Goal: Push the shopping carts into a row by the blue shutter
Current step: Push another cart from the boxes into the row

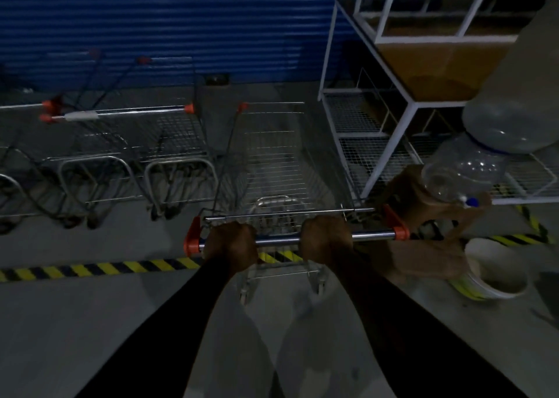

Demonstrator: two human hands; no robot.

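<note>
Both hands, left hand (231, 240) and right hand (326, 238), clench the cart handle (278, 241); the cart (272, 155) points lengthwise at the blue shutter (151, 19), parked carts (127, 143) just left.

A shop's storage bay: parked shopping carts (127, 155), blue shutter (157, 25), hazard-striped floor tape (99, 269), wire racks (378, 143).

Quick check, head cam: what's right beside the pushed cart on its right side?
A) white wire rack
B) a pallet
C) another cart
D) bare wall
A: the white wire rack stands close along the right side of the cart, whose handle the left hand and right hand grip; the parked carts are on its left.
</note>
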